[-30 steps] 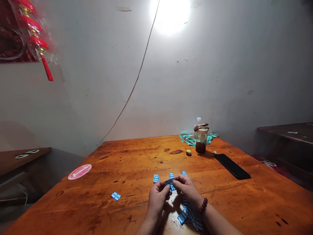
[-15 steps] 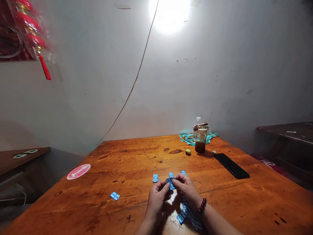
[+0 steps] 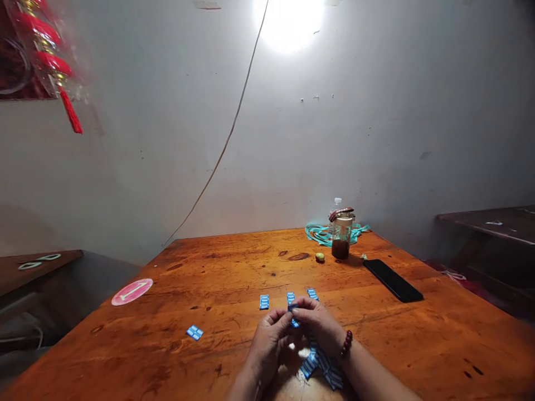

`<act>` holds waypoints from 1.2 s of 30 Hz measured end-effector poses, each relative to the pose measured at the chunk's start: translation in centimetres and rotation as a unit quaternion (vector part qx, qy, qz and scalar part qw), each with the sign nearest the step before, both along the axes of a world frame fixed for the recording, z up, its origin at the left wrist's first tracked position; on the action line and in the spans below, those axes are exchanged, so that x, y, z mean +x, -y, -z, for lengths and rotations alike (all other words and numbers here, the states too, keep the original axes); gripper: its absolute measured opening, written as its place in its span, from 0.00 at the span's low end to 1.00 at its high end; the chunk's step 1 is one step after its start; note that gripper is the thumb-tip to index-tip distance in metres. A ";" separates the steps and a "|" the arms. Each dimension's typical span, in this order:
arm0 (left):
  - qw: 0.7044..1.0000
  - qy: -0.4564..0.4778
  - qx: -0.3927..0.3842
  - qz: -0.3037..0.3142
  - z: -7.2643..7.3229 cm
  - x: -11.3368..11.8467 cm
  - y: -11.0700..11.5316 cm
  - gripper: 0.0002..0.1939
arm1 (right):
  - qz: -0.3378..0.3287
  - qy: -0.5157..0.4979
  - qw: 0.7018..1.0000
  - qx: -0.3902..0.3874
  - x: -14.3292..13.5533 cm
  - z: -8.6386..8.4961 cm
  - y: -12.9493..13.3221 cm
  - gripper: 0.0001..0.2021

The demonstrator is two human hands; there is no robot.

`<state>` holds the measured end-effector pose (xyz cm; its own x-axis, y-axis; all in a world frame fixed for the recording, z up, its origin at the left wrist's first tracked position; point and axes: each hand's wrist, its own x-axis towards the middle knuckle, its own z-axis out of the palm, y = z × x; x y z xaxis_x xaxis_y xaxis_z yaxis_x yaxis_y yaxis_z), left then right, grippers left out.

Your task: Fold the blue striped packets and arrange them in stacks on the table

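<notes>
My left hand (image 3: 268, 341) and my right hand (image 3: 321, 324) meet fingertip to fingertip at the table's near side. Between their thumbs and fingers they pinch a small blue-and-white patch (image 3: 292, 306), partly covered by the fingers. Just beyond it lie more such patches: one stack at the left (image 3: 264, 302), a middle one (image 3: 291, 296) and a right one (image 3: 313, 294), the last two partly hidden by my hands. A loose heap of blue-and-white patches (image 3: 321, 367) sits under my right wrist. Off to the left, a separate patch (image 3: 194, 332) lies flat.
On the wooden table (image 3: 225, 267) stand a lidded bottle of dark liquid (image 3: 341, 239) and a clear bottle behind it, with turquoise ribbon (image 3: 320, 235) around them. A black phone (image 3: 393, 280) lies at the right, a small yellowish object (image 3: 320, 257) nearby. A pink number disc (image 3: 132, 292) marks the left edge.
The fingertips have drawn closer together around the held patch, which shows less now. The view has shifted slightly; the things on the table look unmoved.
</notes>
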<state>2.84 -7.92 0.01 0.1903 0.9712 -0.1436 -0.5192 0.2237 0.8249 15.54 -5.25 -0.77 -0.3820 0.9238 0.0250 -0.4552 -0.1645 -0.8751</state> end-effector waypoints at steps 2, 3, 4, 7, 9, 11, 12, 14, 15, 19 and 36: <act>0.999 0.034 -0.015 0.029 -0.3 0.0 0.3 0.10 | 0.001 -0.027 1.000 -0.008 -0.1 0.0 0.1 0.10; 0.997 0.051 -0.020 0.045 -0.5 0.0 0.4 0.11 | -0.002 -0.036 0.999 -0.012 -0.2 0.0 0.2 0.10; 0.996 0.066 -0.023 0.060 -0.6 -0.1 0.5 0.12 | -0.006 -0.042 0.999 -0.015 -0.3 -0.1 0.3 0.11; 0.992 0.091 -0.033 0.081 -0.7 -0.2 0.5 0.14 | -0.015 -0.051 0.998 -0.014 -0.6 0.1 0.4 0.12; 0.992 0.092 -0.048 0.076 -0.6 -0.3 0.4 0.14 | -0.011 -0.047 0.999 0.010 -0.8 0.3 0.3 0.10; 0.992 0.089 -0.063 0.065 -0.2 -0.4 0.1 0.12 | 0.000 -0.018 0.999 0.040 -0.9 0.5 0.2 0.08; 0.992 0.087 -0.067 0.057 -0.1 -0.5 0.0 0.11 | 0.011 0.008 0.998 0.058 -0.8 0.5 0.2 0.07; 0.994 0.083 -0.068 0.035 0.3 -0.5 -0.1 0.09 | 0.054 0.077 0.990 0.103 -0.7 0.4 0.2 0.06; 0.994 0.079 -0.066 0.024 0.4 -0.6 -0.2 0.08 | 0.082 0.115 0.981 0.135 -0.6 0.2 0.2 0.07; 0.996 0.066 -0.059 0.015 0.7 -0.5 -0.2 0.07 | 0.163 0.261 0.906 0.291 0.0 -0.4 0.6 0.09; 0.990 -0.117 0.070 -0.025 0.2 -0.1 -0.3 0.13 | 0.130 0.181 0.965 0.138 0.2 -0.4 0.2 0.07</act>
<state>2.72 -7.63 -0.22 0.1191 0.9920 -0.0419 -0.3177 0.0780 0.9450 15.77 -5.40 -0.36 -0.1689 0.9666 0.1928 -0.1060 0.1766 -0.9786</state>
